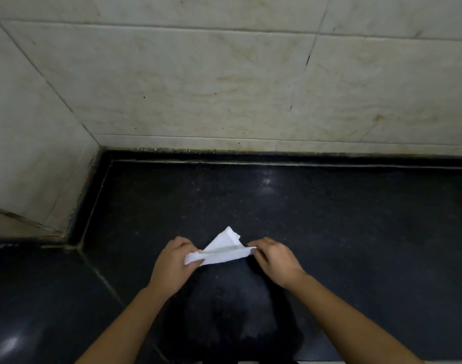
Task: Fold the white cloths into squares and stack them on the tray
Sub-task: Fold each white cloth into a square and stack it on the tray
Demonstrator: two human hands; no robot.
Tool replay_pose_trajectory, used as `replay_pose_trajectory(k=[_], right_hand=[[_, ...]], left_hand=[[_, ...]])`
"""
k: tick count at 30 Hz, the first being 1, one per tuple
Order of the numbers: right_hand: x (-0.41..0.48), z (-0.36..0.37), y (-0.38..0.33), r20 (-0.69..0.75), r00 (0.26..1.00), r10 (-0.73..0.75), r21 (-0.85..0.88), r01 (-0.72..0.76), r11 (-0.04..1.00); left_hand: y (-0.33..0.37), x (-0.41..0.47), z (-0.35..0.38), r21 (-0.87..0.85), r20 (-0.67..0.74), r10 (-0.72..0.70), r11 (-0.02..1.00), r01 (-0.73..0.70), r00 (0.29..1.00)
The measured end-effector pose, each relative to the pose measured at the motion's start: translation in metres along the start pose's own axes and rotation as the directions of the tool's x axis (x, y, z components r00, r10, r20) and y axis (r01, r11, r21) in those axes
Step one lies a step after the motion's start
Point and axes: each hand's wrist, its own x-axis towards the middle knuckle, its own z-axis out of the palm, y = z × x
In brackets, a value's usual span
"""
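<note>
- Cream, marbled stone wall tiles (pixel 224 74) with dark grout lines and brownish stains fill the far half of the scene. They turn a corner on the left into a side wall (pixel 27 140) of the same tile.
- Black polished stone counter (pixel 356 219) spreads across the near half and meets the wall along a grimy seam. Soft light patches glint on it at the far middle and near left, and a thin pale joint runs diagonally through its left part.
- Two bare forearms reach in from the near edge and converge toward the middle of the counter.
- Left hand (pixel 172 264) sits just left of centre with its fingers curled, and its thumb and fingertips pinch the left end of the cloth.
- Right hand (pixel 274 261) sits just right of centre, knuckles up, with its fingers curled and pinching the right end of the cloth.
- Small white partly folded cloth (pixel 222 250) is stretched between the two hands over the middle of the counter, well away from the wall. A long folded edge runs from left to right, and a triangular flap points toward the far side. Whether its underside touches the counter I cannot tell.
</note>
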Motion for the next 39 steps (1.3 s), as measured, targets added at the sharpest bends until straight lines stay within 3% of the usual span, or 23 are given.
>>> replay_pose_trajectory(k=[3, 6, 10, 14, 20, 24, 30, 32, 34, 36, 39], right_hand=[[0.005, -0.023, -0.01, -0.047, 0.998, -0.046, 0.062, 0.049, 0.997], [0.01, -0.054, -0.023, -0.088, 0.992, -0.09, 0.164, 0.104, 0.981], [0.017, -0.088, -0.037, -0.152, 0.978, -0.142, 0.235, 0.176, 0.956], [0.015, -0.109, -0.044, -0.189, 0.961, -0.199, 0.241, 0.242, 0.94], [0.007, -0.127, -0.05, -0.213, 0.967, -0.14, 0.31, 0.203, 0.929], [0.019, -0.148, -0.068, -0.248, 0.957, -0.15, 0.28, 0.219, 0.935], [0.025, -0.17, -0.091, -0.45, 0.872, -0.193, 0.257, 0.333, 0.907], [0.017, -0.158, -0.083, -0.455, 0.863, -0.221, 0.218, 0.349, 0.912], [0.006, -0.13, -0.064, -0.398, 0.886, -0.237, 0.183, 0.329, 0.926], [-0.009, -0.091, -0.038, -0.308, 0.923, -0.229, 0.165, 0.289, 0.943], [-0.038, -0.027, 0.003, -0.114, 0.972, -0.203, 0.134, 0.218, 0.967]], left_hand=[[0.018, -0.003, -0.026, -0.031, -0.087, -0.12, 0.993, 0.118, 0.989], [0.036, -0.006, -0.056, -0.104, -0.08, -0.186, 0.979, 0.177, 0.979], [0.044, -0.02, -0.082, -0.146, -0.097, -0.126, 0.983, 0.111, 0.987], [0.059, -0.035, -0.089, -0.16, -0.182, -0.218, 0.969, 0.19, 0.959], [0.085, -0.038, -0.098, -0.139, -0.291, -0.228, 0.971, 0.194, 0.929], [0.102, -0.016, -0.117, -0.236, -0.388, -0.288, 0.949, 0.207, 0.876], [0.118, 0.006, -0.149, -0.331, -0.614, -0.258, 0.942, 0.053, 0.746], [0.108, -0.006, -0.138, -0.231, -0.627, -0.184, 0.972, 0.045, 0.757], [0.088, -0.027, -0.111, -0.036, -0.574, -0.064, 0.998, 0.053, 0.817], [0.062, -0.055, -0.071, 0.085, -0.443, 0.004, 0.996, 0.038, 0.896], [0.025, -0.106, -0.005, 0.127, -0.211, -0.014, 0.991, 0.042, 0.977]])
